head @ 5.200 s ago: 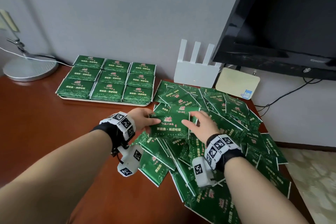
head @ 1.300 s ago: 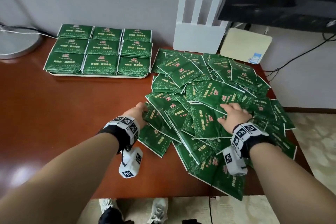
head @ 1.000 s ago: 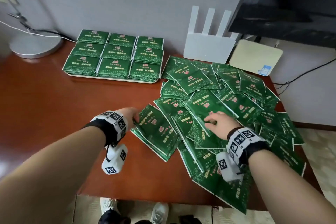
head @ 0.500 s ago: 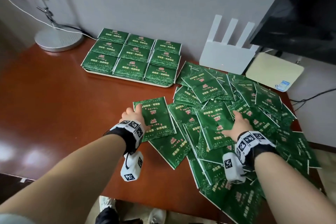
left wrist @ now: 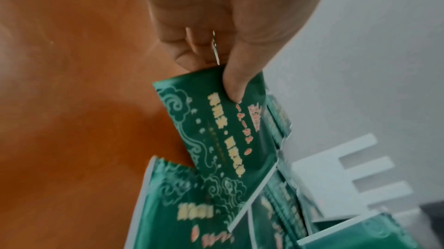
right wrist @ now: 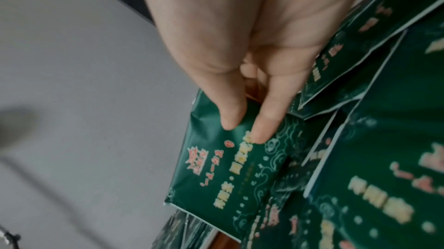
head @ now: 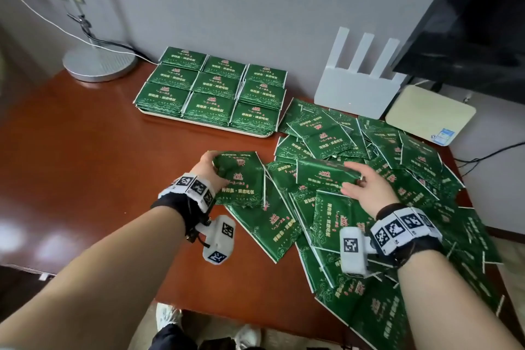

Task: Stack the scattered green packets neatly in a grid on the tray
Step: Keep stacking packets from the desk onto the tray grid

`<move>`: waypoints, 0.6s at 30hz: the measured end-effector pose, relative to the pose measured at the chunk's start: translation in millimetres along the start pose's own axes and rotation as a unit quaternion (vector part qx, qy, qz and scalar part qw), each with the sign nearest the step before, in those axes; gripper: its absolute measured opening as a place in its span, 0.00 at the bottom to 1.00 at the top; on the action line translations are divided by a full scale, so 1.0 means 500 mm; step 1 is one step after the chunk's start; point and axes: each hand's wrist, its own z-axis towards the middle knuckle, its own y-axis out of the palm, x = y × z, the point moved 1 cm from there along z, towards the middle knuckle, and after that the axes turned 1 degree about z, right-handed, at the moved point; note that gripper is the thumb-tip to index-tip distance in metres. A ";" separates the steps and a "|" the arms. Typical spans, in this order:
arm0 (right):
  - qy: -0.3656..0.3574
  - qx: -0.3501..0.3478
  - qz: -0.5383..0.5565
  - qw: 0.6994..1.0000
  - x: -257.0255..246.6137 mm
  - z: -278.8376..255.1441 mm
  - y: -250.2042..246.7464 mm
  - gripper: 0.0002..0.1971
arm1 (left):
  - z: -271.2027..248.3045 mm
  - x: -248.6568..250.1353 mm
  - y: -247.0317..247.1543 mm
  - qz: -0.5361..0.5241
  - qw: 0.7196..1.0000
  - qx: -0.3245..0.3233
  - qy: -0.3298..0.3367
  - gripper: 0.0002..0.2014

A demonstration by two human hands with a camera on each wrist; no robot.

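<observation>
A heap of scattered green packets [head: 369, 167] covers the right half of the brown table. A pale tray [head: 199, 125] at the back holds a three-by-three grid of green packet stacks [head: 211, 88]. My left hand [head: 208, 170] grips one green packet [head: 241, 179] at the heap's left edge; the left wrist view shows thumb and fingers [left wrist: 190, 57] pinching that packet [left wrist: 223, 129]. My right hand [head: 360, 187] holds another packet [head: 324, 175] lifted off the heap; the right wrist view shows fingers [right wrist: 261, 120] lying on this packet [right wrist: 228, 167].
A white router [head: 355, 88] with three antennas stands at the wall behind the heap. A cream box [head: 426, 113] lies to its right under a black TV [head: 468, 23]. A lamp base [head: 99, 62] with cables sits at the back left. Bare table [head: 71, 165] spans the left.
Both hands have lifted a packet each off the heap. The left hand's packet has come up off the table, and the right hand now holds one raised and tilted.
</observation>
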 end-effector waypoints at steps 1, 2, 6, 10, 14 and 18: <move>-0.008 0.001 -0.003 1.000 -0.006 -0.002 0.008 0.24 | -0.007 0.000 -0.017 -0.016 1.000 0.020 0.013 0.35; -0.013 0.002 -0.002 1.000 -0.012 -0.005 0.018 0.21 | -0.016 -0.001 -0.032 -0.025 0.999 0.039 0.027 0.31; -0.032 0.013 -0.005 0.999 -0.027 -0.007 0.058 0.14 | -0.037 -0.020 -0.071 -0.036 0.995 0.072 0.060 0.21; -0.007 0.059 -0.098 0.993 -0.022 -0.012 0.079 0.14 | -0.045 -0.053 -0.079 0.029 0.995 0.071 0.060 0.12; 0.003 0.018 -0.104 0.994 -0.012 -0.006 0.081 0.16 | -0.050 -0.075 -0.085 0.043 0.996 0.062 0.050 0.07; -0.012 0.041 -0.070 0.997 -0.035 -0.003 0.084 0.13 | -0.057 -0.063 -0.093 0.017 0.997 0.046 0.064 0.06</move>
